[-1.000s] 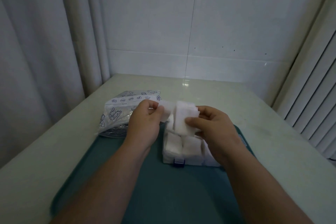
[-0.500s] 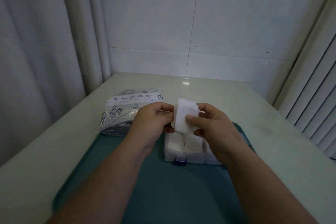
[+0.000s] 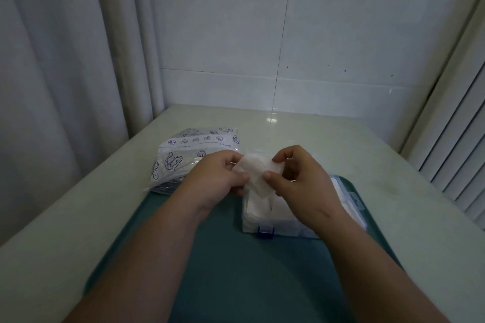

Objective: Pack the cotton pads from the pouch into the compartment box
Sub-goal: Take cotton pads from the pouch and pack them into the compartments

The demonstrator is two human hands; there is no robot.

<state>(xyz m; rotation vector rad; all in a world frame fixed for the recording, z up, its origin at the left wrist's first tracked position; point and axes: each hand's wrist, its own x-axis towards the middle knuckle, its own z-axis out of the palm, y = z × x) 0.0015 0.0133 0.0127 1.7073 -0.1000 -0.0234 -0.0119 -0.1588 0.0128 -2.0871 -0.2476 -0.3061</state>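
My two forearms reach forward over the teal tray (image 3: 236, 270), which lies on the pale table (image 3: 78, 217). On the tray's right half sits the clear compartment box (image 3: 283, 228), its blue latch (image 3: 265, 231) facing me and its open lid (image 3: 351, 196) lying out to the right. The near compartments that I can see are filled with white packed pads (image 3: 258, 207); my right wrist hides the rest. Just above the box's far left part, my left hand (image 3: 217, 181) and right hand (image 3: 304, 183) meet on the cotton pads (image 3: 256, 173): the left pinches their left edge between thumb and fingers, the right pinches the right edge the same way, other fingers curled. The pads are blurred and bent, so I cannot tell how many I hold. Beyond my left hand the printed pouch (image 3: 189, 157) lies on the table, its near end over the tray's far left corner. Behind stands the white tiled wall (image 3: 341, 34), with a curtain (image 3: 52, 60) on the left and blinds (image 3: 459, 139) on the right.
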